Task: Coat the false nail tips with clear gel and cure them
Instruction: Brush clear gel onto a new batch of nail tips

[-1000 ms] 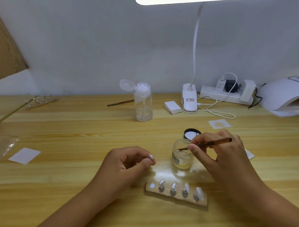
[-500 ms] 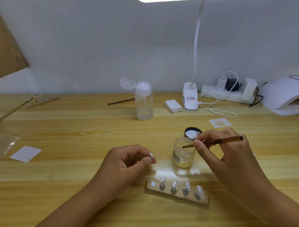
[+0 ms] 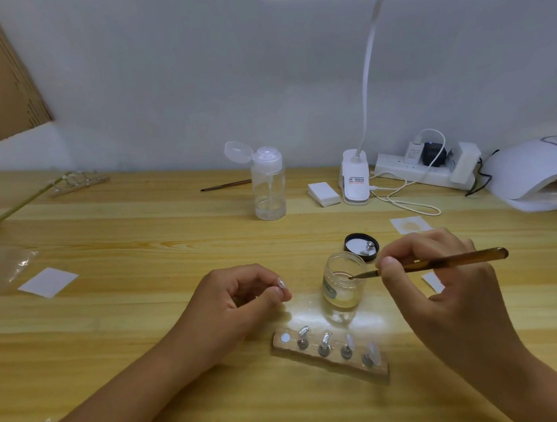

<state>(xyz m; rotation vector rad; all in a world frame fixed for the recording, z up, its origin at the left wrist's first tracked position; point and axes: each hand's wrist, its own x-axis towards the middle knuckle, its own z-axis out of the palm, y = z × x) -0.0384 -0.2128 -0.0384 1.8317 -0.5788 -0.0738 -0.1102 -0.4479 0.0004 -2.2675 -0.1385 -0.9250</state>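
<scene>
My left hand point(image 3: 235, 300) is curled, thumb and forefinger pinching a clear nail tip point(image 3: 281, 282). My right hand point(image 3: 443, 291) grips an amber brush point(image 3: 444, 261), its bristles dipped into the round glass gel jar point(image 3: 342, 283) between my hands. The jar's label is too blurred to read. Just nearer me, a wooden strip point(image 3: 328, 359) carries four more tips point(image 3: 372, 351) on metal pegs.
</scene>
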